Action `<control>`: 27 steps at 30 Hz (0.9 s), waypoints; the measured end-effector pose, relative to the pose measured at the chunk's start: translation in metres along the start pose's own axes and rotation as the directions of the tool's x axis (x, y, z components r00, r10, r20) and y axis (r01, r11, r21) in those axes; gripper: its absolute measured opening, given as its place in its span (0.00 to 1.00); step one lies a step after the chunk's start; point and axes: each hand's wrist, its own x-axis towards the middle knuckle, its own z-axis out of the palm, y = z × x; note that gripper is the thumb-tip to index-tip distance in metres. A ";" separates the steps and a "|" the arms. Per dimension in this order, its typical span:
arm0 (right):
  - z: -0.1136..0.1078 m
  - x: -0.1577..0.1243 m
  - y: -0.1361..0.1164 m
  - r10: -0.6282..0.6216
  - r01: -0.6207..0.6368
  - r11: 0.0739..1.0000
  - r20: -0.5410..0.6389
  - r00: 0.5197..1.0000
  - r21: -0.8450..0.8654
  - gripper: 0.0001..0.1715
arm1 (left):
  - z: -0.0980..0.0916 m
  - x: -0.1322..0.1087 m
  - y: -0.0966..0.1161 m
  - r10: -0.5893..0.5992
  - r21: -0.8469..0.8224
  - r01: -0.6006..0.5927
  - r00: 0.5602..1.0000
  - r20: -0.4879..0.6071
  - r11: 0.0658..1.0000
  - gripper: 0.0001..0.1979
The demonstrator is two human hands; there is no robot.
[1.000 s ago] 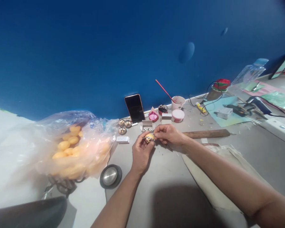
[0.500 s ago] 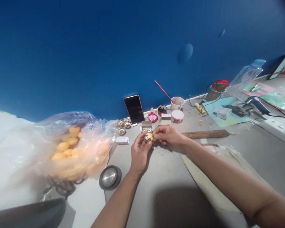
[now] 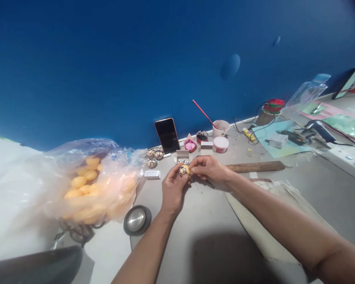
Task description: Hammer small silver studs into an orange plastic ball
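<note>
My left hand is closed around a small yellow egg, thumb in front and fingers behind. Dark and shiny silvery bits cover the egg's left part, while its right part is plain yellow. My right hand has thumb and finger pinched together at the egg's right side; anything between the fingertips is too small to make out. Just behind the hands stands an opened small box with shiny bits in front of it. Several covered eggs sit to the left, near a small white box.
A phone leans against the blue wall. Behind my right hand are a paper cup with a red stick and small tubs. A wooden stick lies right. A plastic bag of yellow eggs and a round metal lid are left.
My left hand and the egg have shifted slightly left, and the egg has turned a little, its covered side now more to the left. My right hand stays nearly in place.
</note>
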 end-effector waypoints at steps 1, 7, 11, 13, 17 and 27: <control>0.000 0.000 0.000 0.003 -0.003 1.000 -0.001 1.000 0.002 0.15 | 0.000 -0.001 0.001 -0.001 -0.002 0.001 1.000 -0.001 1.000 0.28; 0.001 -0.001 -0.001 0.010 -0.010 1.000 0.004 1.000 0.022 0.14 | 0.000 -0.002 0.001 -0.004 0.008 0.004 1.000 -0.006 1.000 0.28; -0.001 0.000 -0.001 0.007 -0.007 1.000 -0.007 1.000 -0.024 0.13 | 0.000 -0.002 0.001 -0.009 0.016 0.009 1.000 0.000 1.000 0.28; -0.001 0.000 -0.001 0.019 -0.020 0.999 -0.020 1.000 -0.035 0.13 | 0.001 -0.003 0.001 -0.002 0.025 0.002 1.000 0.002 1.000 0.28; 0.001 -0.001 -0.004 0.029 -0.031 0.999 -0.031 0.999 -0.043 0.12 | 0.001 -0.003 0.002 -0.015 0.036 0.015 1.000 -0.003 0.999 0.29; -0.003 0.001 -0.001 0.017 -0.017 0.998 -0.001 1.000 -0.054 0.13 | 0.001 -0.002 0.002 0.003 0.058 -0.004 1.000 0.012 0.998 0.29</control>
